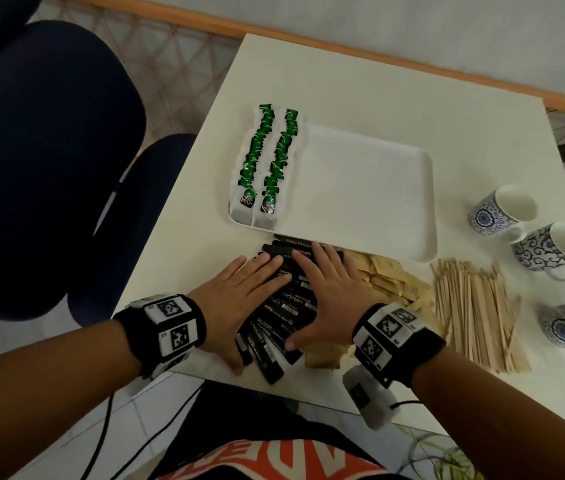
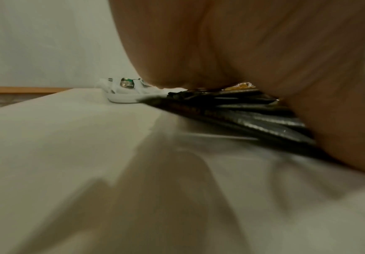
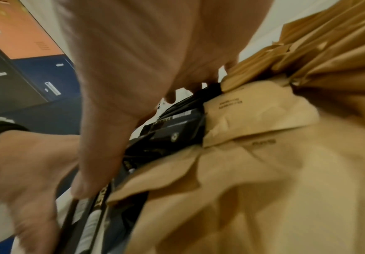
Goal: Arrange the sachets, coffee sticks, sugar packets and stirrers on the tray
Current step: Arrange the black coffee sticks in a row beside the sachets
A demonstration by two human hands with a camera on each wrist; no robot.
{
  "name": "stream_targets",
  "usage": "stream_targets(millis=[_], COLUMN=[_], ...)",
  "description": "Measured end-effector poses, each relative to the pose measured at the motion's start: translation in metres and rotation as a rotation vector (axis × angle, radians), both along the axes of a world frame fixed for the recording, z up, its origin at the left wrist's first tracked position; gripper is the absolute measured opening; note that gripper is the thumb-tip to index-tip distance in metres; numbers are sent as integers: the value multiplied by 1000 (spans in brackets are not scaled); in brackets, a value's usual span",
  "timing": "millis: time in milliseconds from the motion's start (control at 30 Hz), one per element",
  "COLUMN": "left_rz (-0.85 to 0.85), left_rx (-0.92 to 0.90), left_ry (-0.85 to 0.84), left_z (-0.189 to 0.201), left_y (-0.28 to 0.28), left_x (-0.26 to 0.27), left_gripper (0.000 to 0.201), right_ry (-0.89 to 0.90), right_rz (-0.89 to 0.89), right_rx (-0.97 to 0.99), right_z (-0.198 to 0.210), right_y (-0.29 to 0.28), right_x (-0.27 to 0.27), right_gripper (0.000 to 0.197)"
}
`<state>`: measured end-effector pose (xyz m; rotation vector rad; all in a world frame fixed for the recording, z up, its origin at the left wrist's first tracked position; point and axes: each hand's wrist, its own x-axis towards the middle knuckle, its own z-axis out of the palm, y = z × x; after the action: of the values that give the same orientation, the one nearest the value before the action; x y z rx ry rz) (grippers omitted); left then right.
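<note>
A white tray (image 1: 371,188) lies in the middle of the table, with two rows of green sachets (image 1: 267,161) along its left side. In front of it is a pile of black coffee sticks (image 1: 284,313). My left hand (image 1: 239,292) lies flat on the pile's left side and my right hand (image 1: 322,292) lies flat on its right side, fingers straight. Brown sugar packets (image 1: 392,275) lie to the right of the sticks, and wooden stirrers (image 1: 475,310) further right. The right wrist view shows the sugar packets (image 3: 264,154) against the coffee sticks (image 3: 172,130).
Three blue-patterned mugs (image 1: 502,209) stand along the table's right edge. A dark blue chair (image 1: 49,150) stands left of the table (image 1: 343,81). The tray's right part is bare. A cable hangs below the table's near edge.
</note>
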<state>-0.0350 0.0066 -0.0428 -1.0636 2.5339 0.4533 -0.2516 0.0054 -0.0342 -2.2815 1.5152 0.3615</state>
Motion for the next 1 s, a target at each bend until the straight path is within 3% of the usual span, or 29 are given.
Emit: stream_targets(millis=[400,667,867,1000], left_rz=[133,169,383,538], left_rx=[-48,10,-35,61], left_ry=[142,141,187,237], left_z=[-15,-8,-1,-1], left_y=[-28,-35,-32,-31], left_x=[-3,24,42,37], left_gripper=[128,141,118,110], right_ry=[1,36,-25,-51], right_rz=[-102,-111,-145,-124], right_rx=[-119,-101,-85,-33], right_z=[-2,-3,-3,2], right_y=[-15,-12,-20,-33], right_x=[27,34,35,36], right_gripper=[124,136,125,110])
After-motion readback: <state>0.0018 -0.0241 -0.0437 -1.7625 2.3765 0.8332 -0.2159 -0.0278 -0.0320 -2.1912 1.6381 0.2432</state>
